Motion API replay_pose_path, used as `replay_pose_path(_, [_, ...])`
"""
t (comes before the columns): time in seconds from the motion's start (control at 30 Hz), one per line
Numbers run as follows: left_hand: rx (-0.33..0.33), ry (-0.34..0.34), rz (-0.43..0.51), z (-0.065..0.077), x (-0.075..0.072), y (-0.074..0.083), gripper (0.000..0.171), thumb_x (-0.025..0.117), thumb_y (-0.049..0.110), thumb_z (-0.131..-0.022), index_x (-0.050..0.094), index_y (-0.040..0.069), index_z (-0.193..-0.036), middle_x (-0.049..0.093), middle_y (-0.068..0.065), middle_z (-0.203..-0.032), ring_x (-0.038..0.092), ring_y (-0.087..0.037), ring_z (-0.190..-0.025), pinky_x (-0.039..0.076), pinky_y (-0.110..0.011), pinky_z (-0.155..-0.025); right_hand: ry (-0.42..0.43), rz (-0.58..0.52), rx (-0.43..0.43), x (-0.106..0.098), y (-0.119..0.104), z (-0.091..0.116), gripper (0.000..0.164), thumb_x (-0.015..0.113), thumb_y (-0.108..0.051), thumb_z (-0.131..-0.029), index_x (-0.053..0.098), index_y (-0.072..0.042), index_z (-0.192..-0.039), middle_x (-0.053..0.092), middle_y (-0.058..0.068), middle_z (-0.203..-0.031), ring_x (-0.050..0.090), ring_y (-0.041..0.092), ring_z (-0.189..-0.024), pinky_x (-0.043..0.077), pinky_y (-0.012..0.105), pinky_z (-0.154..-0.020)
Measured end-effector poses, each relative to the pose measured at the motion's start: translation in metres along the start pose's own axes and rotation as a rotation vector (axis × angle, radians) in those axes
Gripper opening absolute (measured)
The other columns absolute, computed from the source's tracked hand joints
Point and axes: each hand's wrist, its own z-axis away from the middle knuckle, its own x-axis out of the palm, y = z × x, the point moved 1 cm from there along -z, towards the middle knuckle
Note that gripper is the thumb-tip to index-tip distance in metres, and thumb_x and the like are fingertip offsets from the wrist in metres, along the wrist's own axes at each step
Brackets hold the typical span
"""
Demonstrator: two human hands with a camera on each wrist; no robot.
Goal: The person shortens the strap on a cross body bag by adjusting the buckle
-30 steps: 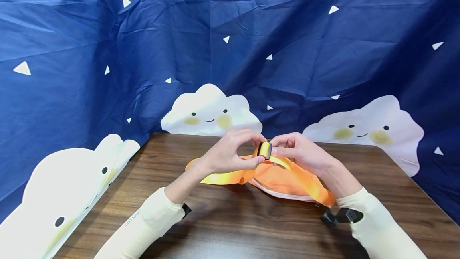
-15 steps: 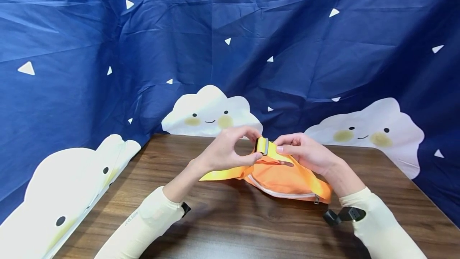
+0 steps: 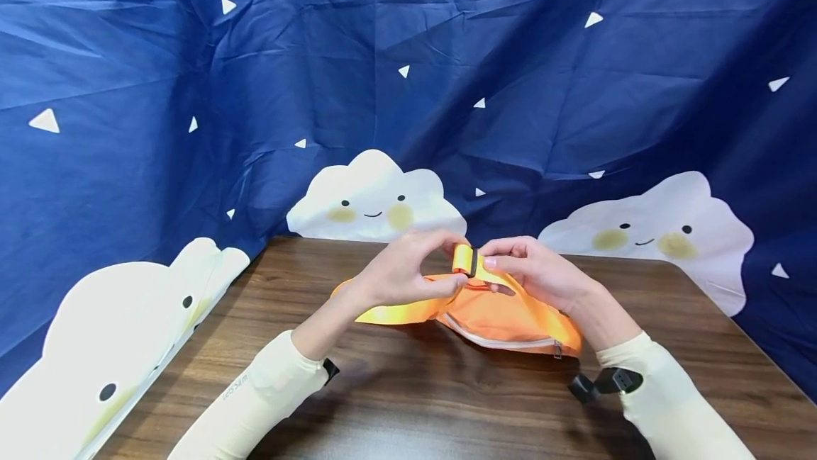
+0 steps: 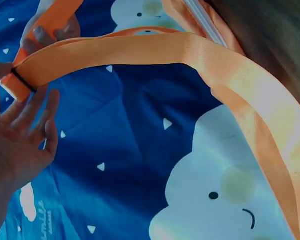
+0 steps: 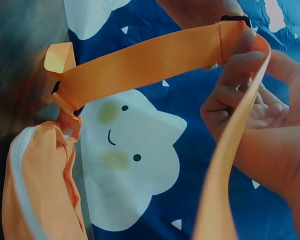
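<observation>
An orange waist bag (image 3: 504, 318) with a white zipper (image 3: 491, 341) lies on the table, its strap (image 3: 396, 313) raised in both hands. My left hand (image 3: 402, 272) pinches a loop of strap at a black slider buckle (image 3: 474, 262) between thumb and fingers. Just right of the buckle, my right hand (image 3: 545, 272) pinches the strap, thumb on top. In the left wrist view the buckle (image 4: 24, 80) shows edge-on with a short loop past it. The right wrist view shows the strap (image 5: 145, 62) running to another black fitting (image 5: 79, 110) beside the bag.
A dark wood table (image 3: 408, 403) lies beneath the hands. Behind it hangs a blue cloth (image 3: 510, 42) printed with white triangles and smiling clouds (image 3: 376, 198). Black wrist cameras (image 3: 603, 382) sit at both cuffs.
The buckle has turned from face-on to nearly edge-on, with a strap loop now showing on its left. The right hand drew slightly away, then came back. The bag shifted a little on the table.
</observation>
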Motion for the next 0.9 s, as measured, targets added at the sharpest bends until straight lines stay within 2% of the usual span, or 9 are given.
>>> replay_pose_path(0.13, [-0.035,0.042,-0.002,0.001,-0.009,0.0,0.035,0.077,0.026,-0.091,0.064,0.011,-0.119,0.065,0.008,-0.108,0.062,-0.003,-0.099,0.05,-0.028,-0.094,-0.004,-0.009,-0.013,-0.006,-0.003,0.002,0.021,0.053,-0.008,-0.105,0.069,0.0,-0.116,0.063,0.006,-0.078,0.055,0.018,-0.069,0.045,0.023,-0.06])
replay_pose_path(0.23, [-0.042,0.042,0.007,0.001,-0.011,0.0,0.034,0.078,0.027,-0.091,0.064,0.012,-0.118,0.065,0.009,-0.108,0.063,-0.004,-0.1,0.05,-0.029,-0.095,0.013,-0.01,-0.012,-0.007,-0.003,0.003,0.021,0.054,-0.007,-0.104,0.07,-0.001,-0.116,0.061,0.004,-0.075,0.056,0.018,-0.07,0.047,0.023,-0.063])
replay_pose_path(0.43, [-0.02,-0.003,0.048,0.002,-0.004,0.0,0.037,0.081,0.027,-0.089,0.064,0.012,-0.119,0.062,0.011,-0.103,0.062,-0.003,-0.098,0.052,-0.027,-0.089,0.023,-0.006,-0.015,-0.001,0.001,0.001,0.02,0.056,-0.005,-0.103,0.071,-0.002,-0.115,0.061,0.004,-0.073,0.058,0.019,-0.073,0.051,0.027,-0.07])
replay_pose_path(0.67, [0.008,-0.025,0.001,0.001,0.0,0.001,0.034,0.075,0.026,-0.089,0.062,0.013,-0.118,0.061,0.013,-0.091,0.056,0.0,-0.083,0.049,-0.022,-0.076,0.019,0.025,-0.02,0.005,0.002,-0.001,0.018,0.057,-0.007,-0.103,0.071,-0.001,-0.114,0.061,0.006,-0.074,0.057,0.02,-0.072,0.049,0.027,-0.07])
replay_pose_path(0.9, [-0.02,0.011,-0.011,0.001,-0.01,0.003,0.035,0.077,0.025,-0.089,0.061,0.013,-0.118,0.059,0.012,-0.097,0.06,-0.003,-0.092,0.052,-0.027,-0.086,-0.008,0.014,-0.033,-0.005,-0.002,0.004,0.022,0.054,-0.005,-0.104,0.069,-0.001,-0.119,0.062,0.006,-0.08,0.057,0.019,-0.07,0.05,0.025,-0.064])
